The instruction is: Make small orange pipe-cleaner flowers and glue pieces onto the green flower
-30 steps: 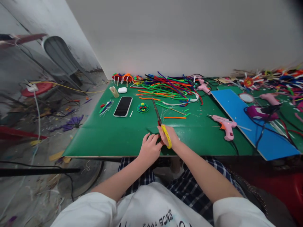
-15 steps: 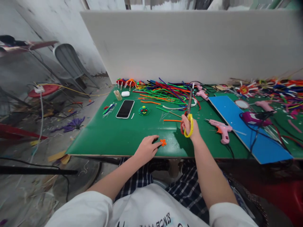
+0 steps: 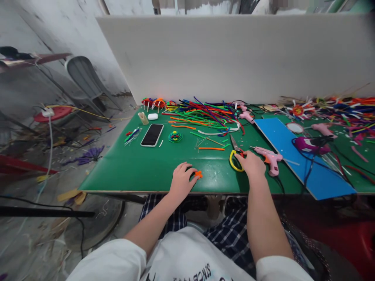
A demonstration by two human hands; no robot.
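Observation:
My left hand [image 3: 182,179] is low over the table's front part, thumb and forefinger closed on a small orange pipe-cleaner flower shape [image 3: 198,174]. My right hand [image 3: 254,164] holds the scissors [image 3: 236,160] at their handles, one yellow and one red. The blades are low over the table and point away from me. An orange pipe-cleaner length [image 3: 211,148] lies left of the scissors, with short green pieces [image 3: 225,145] beside it. To the right of the scissors is a pink glue gun [image 3: 273,159].
Behind is a heap of coloured pipe cleaners [image 3: 205,111]. A phone [image 3: 152,135], a white case [image 3: 152,116] and a green coiled piece [image 3: 175,136] lie on the left. A blue board [image 3: 293,146] carries a purple device [image 3: 311,145]. A white panel [image 3: 228,58] stands along the back.
My right hand has lowered the scissors from upright to near the tabletop and moved right, towards the glue gun. My left hand has stayed by the orange flower shape, its fingers now closer around it.

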